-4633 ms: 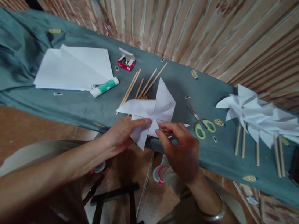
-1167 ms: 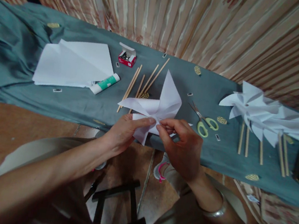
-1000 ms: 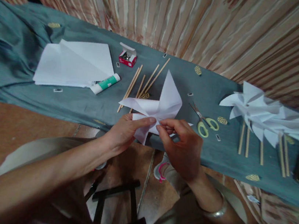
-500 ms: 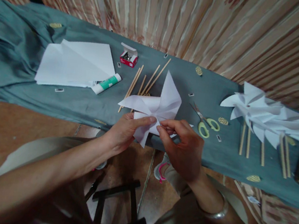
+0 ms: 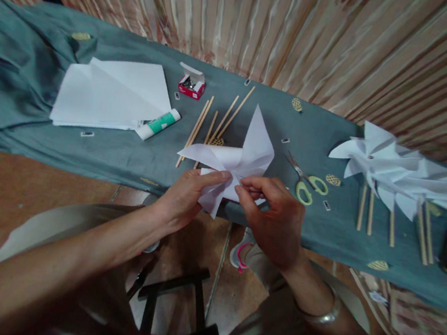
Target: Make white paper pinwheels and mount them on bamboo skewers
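My left hand (image 5: pixel 184 195) has its grip clamped on the white paper pinwheel (image 5: pixel 250 152): the forefinger lies flat across the near blade and the rest of the hand is tucked under the paper. My right hand (image 5: pixel 276 219) has its grip pinched together, thumb against forefinger, at the pinwheel's centre, just beside my left fingertip. Whether anything small sits in that pinch I cannot tell.

The pinwheel is held at the near edge of the table (image 5: pixel 125 156), partly over it and partly over my lap. One blade points up and away, one points left, and one hangs down between my hands.

Just behind the pinwheel lie loose wooden sticks (image 5: pixel 202 123), angled away from me. Left of them is a glue stick (image 5: pixel 158 124), touching a stack of white paper sheets (image 5: pixel 109 93). A small red box (image 5: pixel 191 85) stands open behind the sticks. Green-handled scissors (image 5: pixel 306 186) lie near my right hand. Well to the right, several finished pinwheels (image 5: pixel 393 169) on sticks lie overlapping. A teal cloth covers the table. A metal bracelet (image 5: pixel 321 314) sits on my right wrist.
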### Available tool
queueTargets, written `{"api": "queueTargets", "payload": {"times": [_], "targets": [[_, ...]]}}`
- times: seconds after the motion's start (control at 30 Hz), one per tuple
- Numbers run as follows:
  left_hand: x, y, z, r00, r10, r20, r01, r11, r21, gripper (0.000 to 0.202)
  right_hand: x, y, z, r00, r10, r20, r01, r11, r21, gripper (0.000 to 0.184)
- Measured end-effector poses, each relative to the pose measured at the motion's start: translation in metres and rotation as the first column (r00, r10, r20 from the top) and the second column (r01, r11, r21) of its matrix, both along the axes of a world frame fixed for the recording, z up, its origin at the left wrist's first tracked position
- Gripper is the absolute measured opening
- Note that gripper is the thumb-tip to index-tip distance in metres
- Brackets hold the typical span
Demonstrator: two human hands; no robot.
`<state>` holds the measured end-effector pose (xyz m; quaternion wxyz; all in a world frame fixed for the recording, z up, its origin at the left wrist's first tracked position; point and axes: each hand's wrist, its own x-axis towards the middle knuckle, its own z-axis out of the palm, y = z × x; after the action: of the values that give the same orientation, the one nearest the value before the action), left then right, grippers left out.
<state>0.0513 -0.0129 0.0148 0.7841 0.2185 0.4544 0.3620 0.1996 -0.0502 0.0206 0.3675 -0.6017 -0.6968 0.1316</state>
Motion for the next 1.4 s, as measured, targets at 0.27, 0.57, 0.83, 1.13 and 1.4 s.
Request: {"api": "queueTargets", "payload": {"times": [0.27,0.57,0.83,1.13,1.4], "targets": [[0.0,0.0,0.0,1.0,-0.018,-0.007,0.018,0.999,0.033,0.02,-0.001,0.001,0.0,1.0,0.008,0.005,-0.008,1.0,0.013,0.004],[0.001,0.0,0.003,1.0,0.007,-0.012,-0.007,0.999,0.033,0.018,-0.002,-0.001,0.002,1.0,0.012,0.015,-0.012,1.0,0.017,0.004],[-0.002,0.01,0.006,0.994,0.101,-0.036,-0.099,0.994,0.043,0.021,0.033,0.011,0.009,0.979,-0.201,-0.019,0.202,0.969,0.143,0.012],[0.007,-0.028,-0.015,0.98,-0.193,-0.037,0.195,0.98,0.037,0.028,0.071,0.035,-0.011,0.956,-0.293,0.012,0.293,0.956,-0.011,0.024],[0.002,-0.048,-0.021,0.955,-0.277,-0.105,0.279,0.96,-0.002,0.029,0.077,0.055,-0.025,0.947,-0.23,0.224,0.242,0.97,-0.025,0.029]]}}
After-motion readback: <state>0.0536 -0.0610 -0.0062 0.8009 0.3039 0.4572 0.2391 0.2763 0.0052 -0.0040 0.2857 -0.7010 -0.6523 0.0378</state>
